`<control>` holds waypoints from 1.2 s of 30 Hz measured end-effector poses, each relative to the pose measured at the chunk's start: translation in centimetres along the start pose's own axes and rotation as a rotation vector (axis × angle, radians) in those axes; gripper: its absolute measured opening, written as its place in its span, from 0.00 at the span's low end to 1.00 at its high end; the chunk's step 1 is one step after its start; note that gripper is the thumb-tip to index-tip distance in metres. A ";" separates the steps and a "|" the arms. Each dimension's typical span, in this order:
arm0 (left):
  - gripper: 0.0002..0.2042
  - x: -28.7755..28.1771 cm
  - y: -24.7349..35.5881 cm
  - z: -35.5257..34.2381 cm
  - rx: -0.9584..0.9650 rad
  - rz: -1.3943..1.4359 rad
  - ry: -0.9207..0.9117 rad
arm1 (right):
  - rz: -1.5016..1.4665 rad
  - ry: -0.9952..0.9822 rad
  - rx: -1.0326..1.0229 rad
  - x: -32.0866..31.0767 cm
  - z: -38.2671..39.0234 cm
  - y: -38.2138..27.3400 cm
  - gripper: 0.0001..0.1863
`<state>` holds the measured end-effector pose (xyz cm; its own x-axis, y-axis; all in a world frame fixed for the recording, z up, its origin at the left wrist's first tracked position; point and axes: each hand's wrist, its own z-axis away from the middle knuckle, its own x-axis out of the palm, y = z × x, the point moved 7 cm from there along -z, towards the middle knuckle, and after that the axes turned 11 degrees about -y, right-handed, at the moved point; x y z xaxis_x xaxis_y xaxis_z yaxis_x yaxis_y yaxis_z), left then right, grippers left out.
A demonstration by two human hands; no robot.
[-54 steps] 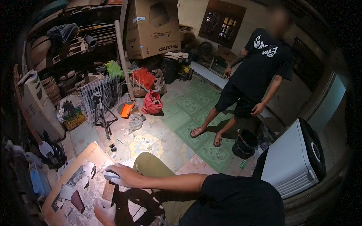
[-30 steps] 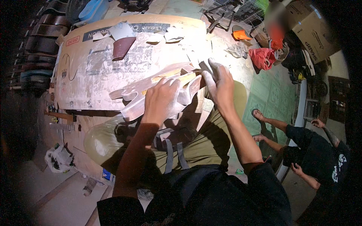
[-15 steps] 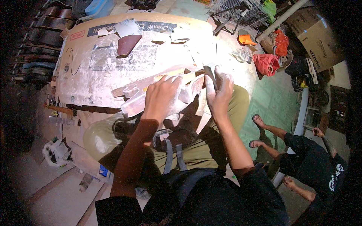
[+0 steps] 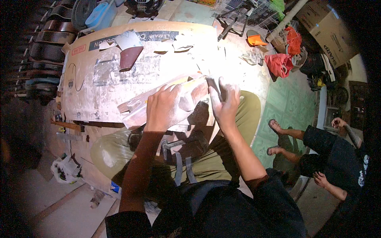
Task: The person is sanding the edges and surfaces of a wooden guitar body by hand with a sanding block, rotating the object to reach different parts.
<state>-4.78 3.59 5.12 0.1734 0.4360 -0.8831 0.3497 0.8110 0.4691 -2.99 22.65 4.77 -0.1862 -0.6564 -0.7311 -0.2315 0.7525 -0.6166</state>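
A pale, dust-covered carved wooden piece point(image 4: 137, 115) with forked ends lies across the near edge of the flattened cardboard point(image 4: 89, 75), above my lap. My left hand point(image 4: 163, 106) is closed over its middle, fingers wrapped across the top. At the piece's right end, my right hand point(image 4: 225, 106) pinches a small greyish block point(image 4: 214, 83), possibly a sanding block, against the wood. Glare washes out the fingertips there. A dark red sheet like sandpaper point(image 4: 131, 58) and torn white paper pieces point(image 4: 182, 43) lie on the cardboard farther off.
Several guitar bodies point(image 4: 53, 47) line the left side. A blue container point(image 4: 99, 15) stands at the far left. Beyond the cardboard's right end are a wire rack point(image 4: 258, 16), a red bag point(image 4: 279, 66) and cardboard boxes point(image 4: 329, 37). Another person point(image 4: 337, 158) is at the right.
My right hand, with the block, has moved slightly left along the wooden piece's end. My left hand stays on the wood. The view has shifted a little; the other person's lower hand has moved.
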 end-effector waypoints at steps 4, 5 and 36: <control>0.24 -0.3 -0.9 -0.1 -0.053 0.088 0.045 | -0.358 0.033 0.056 1.6 3.5 -3.1 0.16; 0.24 0.1 -0.9 -0.3 -0.035 0.074 0.046 | -0.363 0.055 0.055 1.1 3.0 -1.8 0.16; 0.25 0.4 -1.5 -4.9 -0.045 0.062 0.335 | -0.233 -0.024 -0.099 2.6 -4.9 -1.4 0.19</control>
<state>-9.77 4.48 4.12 -0.1211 0.5831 -0.8033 0.3059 0.7918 0.5286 -7.86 19.65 5.18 -0.0948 -0.8092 -0.5798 -0.3584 0.5712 -0.7385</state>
